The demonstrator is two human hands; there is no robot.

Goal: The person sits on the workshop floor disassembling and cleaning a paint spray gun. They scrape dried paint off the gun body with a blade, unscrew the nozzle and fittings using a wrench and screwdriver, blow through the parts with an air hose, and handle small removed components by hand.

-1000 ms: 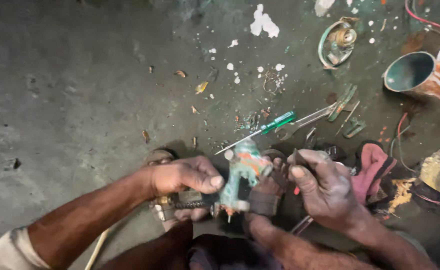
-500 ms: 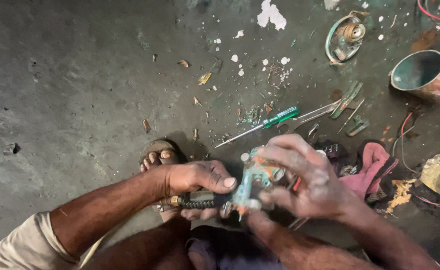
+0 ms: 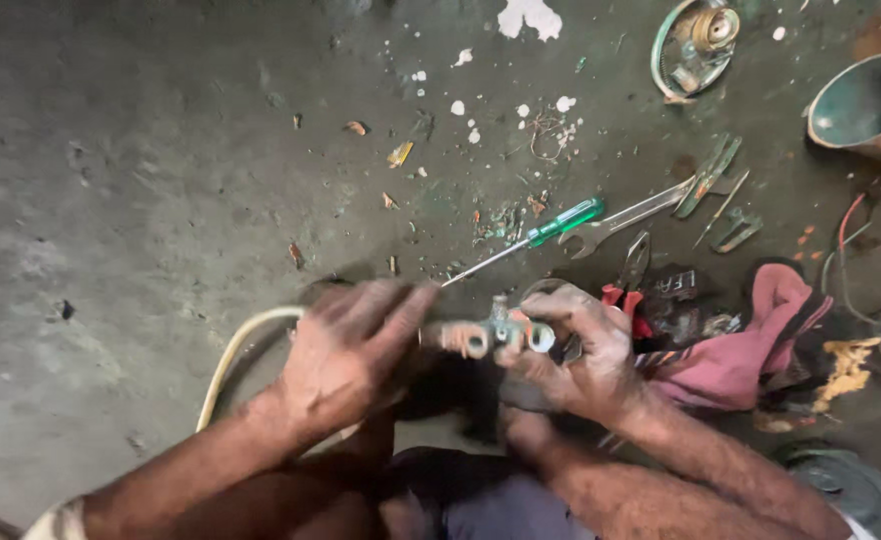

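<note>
Grimy concrete floor [image 3: 141, 200] lies under everything, speckled with paint and scraps. Just above it, a small metal fitting [image 3: 496, 335] sits between both hands; it was held upright 1 second ago and now lies level. Right hand [image 3: 581, 355] pinches its end, fingers pressed onto it. Left hand [image 3: 351, 350] has shifted from gripping below to wrapping its other end, grip closed, with a pale hose [image 3: 236, 350] newly showing behind the wrist. Beyond lie a green screwdriver [image 3: 541, 235], a spanner [image 3: 626, 215], red pliers [image 3: 629, 285] and a pink rag [image 3: 751, 345].
</note>
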